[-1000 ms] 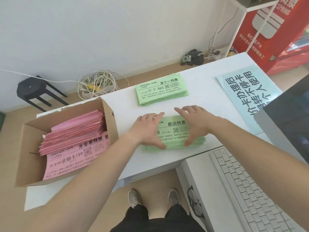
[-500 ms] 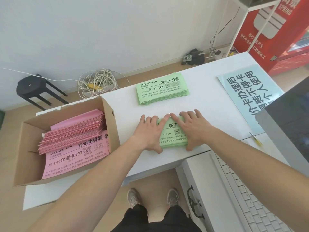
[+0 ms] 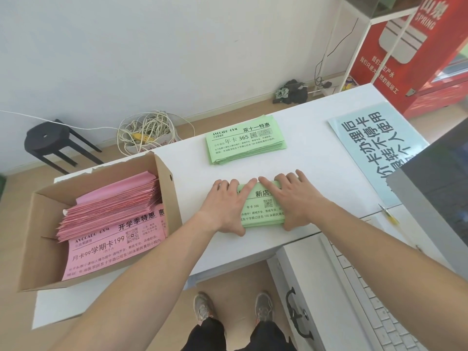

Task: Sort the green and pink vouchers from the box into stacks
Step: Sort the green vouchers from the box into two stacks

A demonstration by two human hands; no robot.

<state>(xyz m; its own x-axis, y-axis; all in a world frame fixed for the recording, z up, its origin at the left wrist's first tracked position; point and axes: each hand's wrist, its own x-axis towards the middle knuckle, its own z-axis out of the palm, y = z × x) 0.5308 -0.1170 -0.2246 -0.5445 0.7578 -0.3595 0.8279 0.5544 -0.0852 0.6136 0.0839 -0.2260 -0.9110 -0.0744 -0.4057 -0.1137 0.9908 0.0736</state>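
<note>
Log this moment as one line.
left hand: flat on near green stack, left end | right hand: flat on right end | far green stack: untouched | pink vouchers: in box

Black trousers point(image 3: 238, 336), grey trainers point(image 3: 202, 309) and bare forearms point(image 3: 141, 269) show.

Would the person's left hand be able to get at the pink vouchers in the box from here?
Probably yes. The box is open on top, the pink vouchers lie exposed near the left hand, and only the box's wall lies between. The hand rests on the near green stack.
</note>
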